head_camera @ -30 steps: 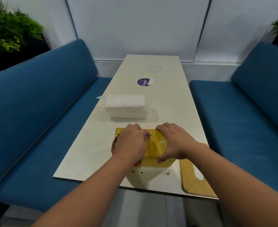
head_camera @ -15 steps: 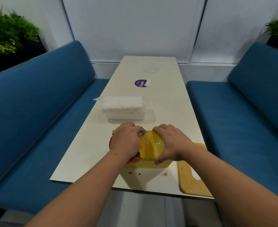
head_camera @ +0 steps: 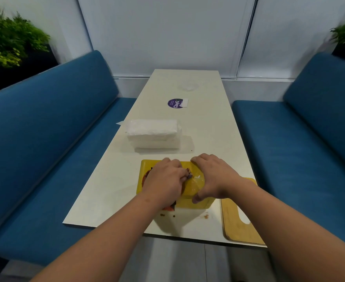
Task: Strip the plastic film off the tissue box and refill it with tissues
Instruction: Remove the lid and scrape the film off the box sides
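Both hands sit on top of the yellow tissue box (head_camera: 196, 201), which lies at the near end of the table (head_camera: 208, 127). The left hand (head_camera: 163, 183) is curled knuckles-up, its fingertips pinching something small and dark at the box's middle; what it is cannot be made out. The right hand (head_camera: 212, 177) arches over the box's right half, fingers bent down on the far side and thumb pressed near the front edge, gripping the box through the clear plastic film (head_camera: 196, 181), which shows only as a glossy wrinkled patch between the hands. Most of the box's printed top is hidden under the hands. Beyond the box lies a wrapped stack of tissues (head_camera: 153, 135). Just right of the box, a wooden board (head_camera: 232, 222) overhangs the table's near edge.
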### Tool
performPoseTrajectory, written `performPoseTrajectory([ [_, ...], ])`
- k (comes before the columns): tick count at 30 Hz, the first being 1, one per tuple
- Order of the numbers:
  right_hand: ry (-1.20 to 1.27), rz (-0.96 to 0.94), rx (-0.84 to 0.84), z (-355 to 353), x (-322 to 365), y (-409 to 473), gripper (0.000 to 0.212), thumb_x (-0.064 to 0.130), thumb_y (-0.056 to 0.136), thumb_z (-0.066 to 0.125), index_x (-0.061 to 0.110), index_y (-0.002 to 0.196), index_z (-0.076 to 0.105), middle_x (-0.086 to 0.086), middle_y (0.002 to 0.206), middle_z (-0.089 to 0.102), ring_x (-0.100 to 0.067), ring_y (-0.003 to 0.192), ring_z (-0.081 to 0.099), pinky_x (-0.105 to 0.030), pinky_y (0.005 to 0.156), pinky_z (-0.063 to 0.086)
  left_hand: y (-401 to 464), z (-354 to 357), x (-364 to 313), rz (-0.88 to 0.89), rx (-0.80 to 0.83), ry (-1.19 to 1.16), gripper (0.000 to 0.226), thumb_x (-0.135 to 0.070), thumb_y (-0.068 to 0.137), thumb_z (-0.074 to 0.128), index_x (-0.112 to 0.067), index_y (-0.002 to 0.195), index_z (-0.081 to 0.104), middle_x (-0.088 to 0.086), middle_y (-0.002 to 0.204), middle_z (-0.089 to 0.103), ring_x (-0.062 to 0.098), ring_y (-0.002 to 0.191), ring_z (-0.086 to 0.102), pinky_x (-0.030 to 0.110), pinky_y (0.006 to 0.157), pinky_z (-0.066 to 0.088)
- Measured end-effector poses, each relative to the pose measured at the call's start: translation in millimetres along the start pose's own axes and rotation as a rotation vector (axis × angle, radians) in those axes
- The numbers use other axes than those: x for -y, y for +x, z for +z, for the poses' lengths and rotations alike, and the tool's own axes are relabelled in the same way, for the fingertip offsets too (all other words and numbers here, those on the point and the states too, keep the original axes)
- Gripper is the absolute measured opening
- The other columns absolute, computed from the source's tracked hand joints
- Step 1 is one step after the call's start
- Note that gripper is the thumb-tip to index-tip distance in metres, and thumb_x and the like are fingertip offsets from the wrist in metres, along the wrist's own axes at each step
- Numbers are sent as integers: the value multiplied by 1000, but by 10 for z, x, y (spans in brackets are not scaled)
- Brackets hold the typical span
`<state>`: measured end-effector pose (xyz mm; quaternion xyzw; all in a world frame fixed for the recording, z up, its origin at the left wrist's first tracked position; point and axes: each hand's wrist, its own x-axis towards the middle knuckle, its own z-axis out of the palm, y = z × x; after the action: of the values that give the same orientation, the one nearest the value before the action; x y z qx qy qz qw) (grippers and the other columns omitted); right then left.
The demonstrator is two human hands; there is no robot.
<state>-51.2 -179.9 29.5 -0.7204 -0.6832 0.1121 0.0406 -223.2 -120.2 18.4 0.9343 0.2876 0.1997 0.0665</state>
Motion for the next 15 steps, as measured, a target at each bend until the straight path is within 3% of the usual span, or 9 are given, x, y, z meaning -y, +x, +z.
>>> performPoseTrajectory([
  [2,-3,-2,-3,3,-8,-8,120,70,47,78,24,146,28,6,141,38,-18,125,37,-33,102,36,-116,-17,11,48,1,2,27,-29,92,48,-21,86,74,-4,82,62,21,77,48,33,68,39],
  [8,-20,-16,6,-19,4,-2,116,70,48,78,26,144,29,5,139,41,-18,122,38,-34,100,38,162,-60,40,-29,35,35,29,-31,99,42,-26,107,70,-5,100,62,19,88,46,32,80,37],
  [15,-17,-28,-2,-2,-3,-10,117,68,49,78,24,146,27,4,142,38,-19,124,37,-33,101,36,-265,-67,-1,148,10,-36,19,-24,87,58,-20,88,76,-4,83,65,21,74,52,34,65,45],
])
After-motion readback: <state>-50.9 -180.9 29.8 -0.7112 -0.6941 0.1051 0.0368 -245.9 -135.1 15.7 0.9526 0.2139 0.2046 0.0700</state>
